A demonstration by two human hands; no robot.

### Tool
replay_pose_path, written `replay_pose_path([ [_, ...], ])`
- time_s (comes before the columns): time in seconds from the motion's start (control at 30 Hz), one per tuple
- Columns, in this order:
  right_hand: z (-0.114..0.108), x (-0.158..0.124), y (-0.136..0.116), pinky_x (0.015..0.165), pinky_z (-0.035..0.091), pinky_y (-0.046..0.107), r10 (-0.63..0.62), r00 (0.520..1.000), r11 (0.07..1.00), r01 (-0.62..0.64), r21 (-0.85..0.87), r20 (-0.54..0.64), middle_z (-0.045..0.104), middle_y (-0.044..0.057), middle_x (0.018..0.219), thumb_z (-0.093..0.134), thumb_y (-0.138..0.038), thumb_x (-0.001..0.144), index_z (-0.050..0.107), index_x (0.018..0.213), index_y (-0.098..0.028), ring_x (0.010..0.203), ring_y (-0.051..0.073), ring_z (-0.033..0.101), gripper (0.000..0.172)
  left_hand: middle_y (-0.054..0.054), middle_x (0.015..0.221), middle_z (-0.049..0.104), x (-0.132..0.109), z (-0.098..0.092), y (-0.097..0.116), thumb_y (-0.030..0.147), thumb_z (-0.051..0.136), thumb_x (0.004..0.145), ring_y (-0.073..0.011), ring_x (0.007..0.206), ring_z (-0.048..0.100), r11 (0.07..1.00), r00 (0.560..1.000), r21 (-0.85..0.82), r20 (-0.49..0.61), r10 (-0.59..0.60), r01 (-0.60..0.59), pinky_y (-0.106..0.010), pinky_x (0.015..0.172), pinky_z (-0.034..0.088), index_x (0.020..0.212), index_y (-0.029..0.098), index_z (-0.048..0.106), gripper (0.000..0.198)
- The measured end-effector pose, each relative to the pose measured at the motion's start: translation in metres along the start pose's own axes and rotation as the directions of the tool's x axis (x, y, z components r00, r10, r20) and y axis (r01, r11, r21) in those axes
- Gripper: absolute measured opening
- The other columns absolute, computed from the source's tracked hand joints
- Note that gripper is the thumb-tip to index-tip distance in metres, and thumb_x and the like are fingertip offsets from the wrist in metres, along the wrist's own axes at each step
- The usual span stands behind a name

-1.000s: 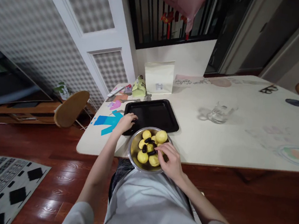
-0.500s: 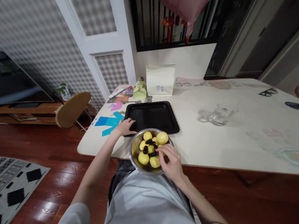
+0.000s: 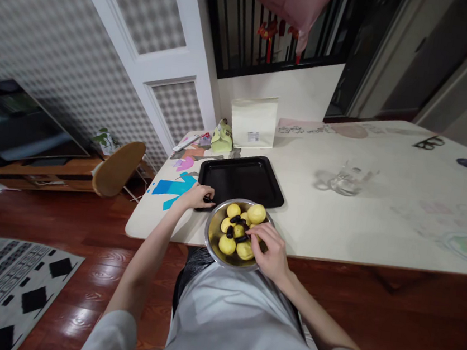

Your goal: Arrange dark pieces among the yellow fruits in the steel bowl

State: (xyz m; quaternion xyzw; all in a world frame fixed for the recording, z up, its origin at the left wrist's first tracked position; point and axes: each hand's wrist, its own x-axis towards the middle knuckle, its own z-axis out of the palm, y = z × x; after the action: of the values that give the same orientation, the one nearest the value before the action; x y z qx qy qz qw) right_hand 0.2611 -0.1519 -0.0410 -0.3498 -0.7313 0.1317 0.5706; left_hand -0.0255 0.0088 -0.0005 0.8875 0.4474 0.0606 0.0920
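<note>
A steel bowl [image 3: 210, 237] sits at the table's front edge against my body, holding several yellow lemon-like fruits [image 3: 226, 245] and a few dark oblong grapes [image 3: 230, 232]. My right hand [image 3: 269, 249] reaches into the bowl from the right, thumb and fingertips pinched at a dark grape among the fruits. Behind the bowl lies a black baking tray [image 3: 243, 179]. At its front left corner is my left hand [image 3: 198, 197], fingers curled toward the thumb. Something dark shows between them; whether it is a grape or part of the tray, I cannot tell.
On the white table [image 3: 308, 223] stand a glass cup [image 3: 347, 179], a cream paper bag [image 3: 253, 122] and a green packet [image 3: 222, 138]. Glasses [image 3: 429, 143] lie at the far right. A brown chair [image 3: 119, 169] is left of the table.
My left hand's spread fingers have drawn together at the tray corner. My right hand stays at the grapes in the bowl. The view has shifted slightly.
</note>
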Motion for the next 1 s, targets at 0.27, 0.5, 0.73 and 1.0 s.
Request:
replay_pose_path([
  [0.27, 0.001, -0.001, 0.001, 0.079, 0.056, 0.041, 0.014, 1.0, 1.0, -0.014, -0.002, -0.004, 0.072, 0.006, 0.091, 0.054, -0.012, 0.096, 0.069, 0.097, -0.023, 0.087, 0.023, 0.066, 0.019, -0.003, 0.078, 0.066, -0.002, 0.004, 0.003, 0.026, 0.063, 0.086, -0.0148, 0.069, 0.059, 0.991, 0.997, -0.123, -0.063, 0.036, -0.043, -0.024, 0.067, 0.044, 0.077, 0.018, 0.065, 0.012],
  [0.5, 0.001, 0.001, -0.001, 0.079, 0.055, 0.04, 0.006, 1.0, 1.0, -0.006, -0.002, -0.009, 0.071, 0.005, 0.089, 0.054, -0.011, 0.096, 0.068, 0.096, -0.023, 0.086, 0.023, 0.066, 0.019, -0.001, 0.068, 0.066, -0.001, 0.008, 0.007, 0.03, 0.057, 0.09, -0.012, 0.062, 0.055, 0.975, 0.979, -0.221, -0.202, -0.038, -0.008, -0.023, 0.065, 0.041, 0.069, 0.017, 0.062, 0.025],
  [0.73, 0.001, 0.0, -0.001, 0.08, 0.056, 0.04, 0.012, 1.0, 1.0, -0.012, -0.003, -0.005, 0.072, 0.005, 0.09, 0.054, -0.011, 0.097, 0.068, 0.097, -0.023, 0.087, 0.023, 0.066, 0.019, 0.002, 0.06, 0.054, 0.001, 0.002, 0.03, 0.042, 0.051, 0.095, -0.0108, 0.057, 0.046, 0.943, 0.858, -0.33, -0.474, -0.2, 0.038, -0.023, 0.059, 0.037, 0.066, 0.018, 0.055, 0.037],
  [1.0, -0.004, 0.008, -0.013, 0.08, 0.057, 0.041, -0.059, 0.998, 0.997, 0.058, -0.058, -0.016, 0.075, 0.006, 0.092, 0.057, -0.01, 0.096, 0.071, 0.103, -0.023, 0.087, 0.023, 0.068, 0.02, 0.0, 0.067, 0.065, -0.041, 0.006, 0.111, 0.041, 0.059, 0.097, -0.0131, 0.062, 0.059, 0.915, 0.738, -0.396, -0.641, -0.213, -0.08, -0.025, 0.064, 0.048, 0.071, 0.019, 0.061, 0.034],
])
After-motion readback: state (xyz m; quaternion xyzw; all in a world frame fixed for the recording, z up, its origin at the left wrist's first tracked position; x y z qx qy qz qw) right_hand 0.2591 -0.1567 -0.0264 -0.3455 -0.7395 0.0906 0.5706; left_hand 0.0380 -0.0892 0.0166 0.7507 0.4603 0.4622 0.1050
